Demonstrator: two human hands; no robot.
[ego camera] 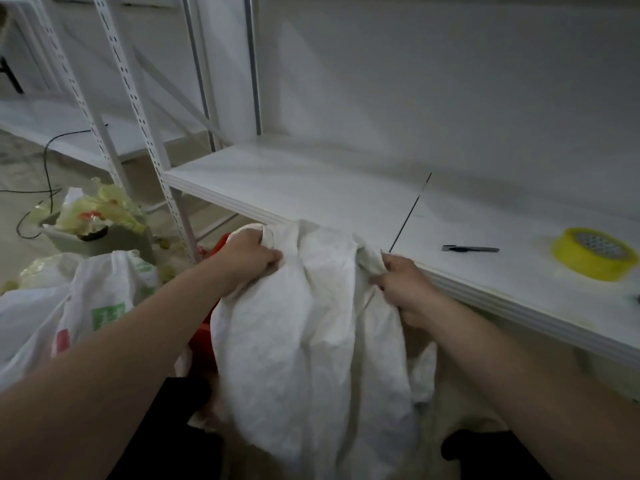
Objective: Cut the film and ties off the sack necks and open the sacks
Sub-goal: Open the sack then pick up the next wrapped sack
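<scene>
The white sack [311, 341] hangs mid-frame, just in front of the shelf [346, 188] edge, with its bunched top at 12 o'clock. The left hand [249, 258] clutches the top at the sack's 11 o'clock, fingers curled into the cloth. The right hand [401, 285] clutches it at 1 o'clock. The 2 hands are apart, with the top edge stretched between them. Folds hide the mouth, so I cannot tell whether it is open. A thin pale string [367, 299] runs down beside the right hand; both its ends are hidden. The frame edge cuts off the sack's bottom at 6 o'clock.

On the shelf at the sack's 2 o'clock lies a slim dark tool [469, 249], too blurred to identify. Beyond it is 1 yellow tape roll [594, 254]. At 9 o'clock a printed bag [69, 306] is cut off by the left edge. At 10 o'clock stands a grey bin [121, 239] stuffed with yellowish wrappers. A red thing [204, 334] behind the sack is mostly hidden.
</scene>
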